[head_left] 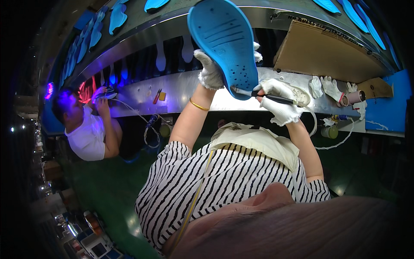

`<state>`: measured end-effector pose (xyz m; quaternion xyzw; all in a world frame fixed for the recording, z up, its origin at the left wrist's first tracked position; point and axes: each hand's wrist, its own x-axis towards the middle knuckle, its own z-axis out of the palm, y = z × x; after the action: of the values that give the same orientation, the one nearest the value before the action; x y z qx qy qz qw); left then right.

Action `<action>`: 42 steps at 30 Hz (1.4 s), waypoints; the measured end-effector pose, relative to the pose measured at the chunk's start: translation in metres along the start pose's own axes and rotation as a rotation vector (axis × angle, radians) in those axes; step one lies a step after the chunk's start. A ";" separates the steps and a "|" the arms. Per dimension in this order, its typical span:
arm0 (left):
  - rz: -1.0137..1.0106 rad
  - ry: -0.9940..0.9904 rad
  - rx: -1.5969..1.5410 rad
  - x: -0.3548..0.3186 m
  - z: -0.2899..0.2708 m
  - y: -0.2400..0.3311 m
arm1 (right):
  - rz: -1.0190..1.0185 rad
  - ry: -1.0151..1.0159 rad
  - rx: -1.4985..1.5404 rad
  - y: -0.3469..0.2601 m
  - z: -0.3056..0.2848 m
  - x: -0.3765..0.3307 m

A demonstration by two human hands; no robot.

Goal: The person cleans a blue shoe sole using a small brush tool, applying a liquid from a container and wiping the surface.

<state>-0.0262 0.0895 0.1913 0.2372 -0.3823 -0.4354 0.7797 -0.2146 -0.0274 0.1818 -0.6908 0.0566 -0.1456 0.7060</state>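
My left hand [210, 72], in a white knit glove, grips a blue shoe sole [224, 36] by its edges and holds it up tilted above the bench. The sole's visible face has several slanted grooves at its wide end and small dark holes near its narrow end. My right hand [280, 113], gloved with a bare fingertip showing, is closed around a brush [276, 99] with a black handle. The brush's pale tip touches or nearly touches the sole's narrow end. A whitish oval object [302, 96] lies beside my right hand; I cannot make out its kind.
A metal bench [177, 93] runs across in front. On it stand a large cardboard box [327, 49], spare white gloves [331, 88] and rolls of tape [354, 97]. Blue soles [117, 18] lie on a belt behind. At left, a person [88, 134] works under purple light.
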 end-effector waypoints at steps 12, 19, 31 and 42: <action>-0.428 0.208 0.504 0.025 0.012 0.011 | -0.053 -0.064 -0.208 -0.009 -0.007 0.005; -0.479 0.235 0.673 0.042 0.030 0.007 | -0.065 -0.284 -0.102 -0.013 -0.015 0.017; -0.598 0.210 0.614 0.049 0.036 0.013 | -0.051 -0.178 -0.193 -0.035 -0.019 0.019; -0.189 0.354 0.300 0.031 0.012 0.033 | -0.250 -0.140 -0.261 -0.036 -0.053 0.019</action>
<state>-0.0096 0.0798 0.2341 0.4577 -0.2762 -0.3964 0.7464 -0.2158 -0.0837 0.2176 -0.7865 -0.0606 -0.1750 0.5892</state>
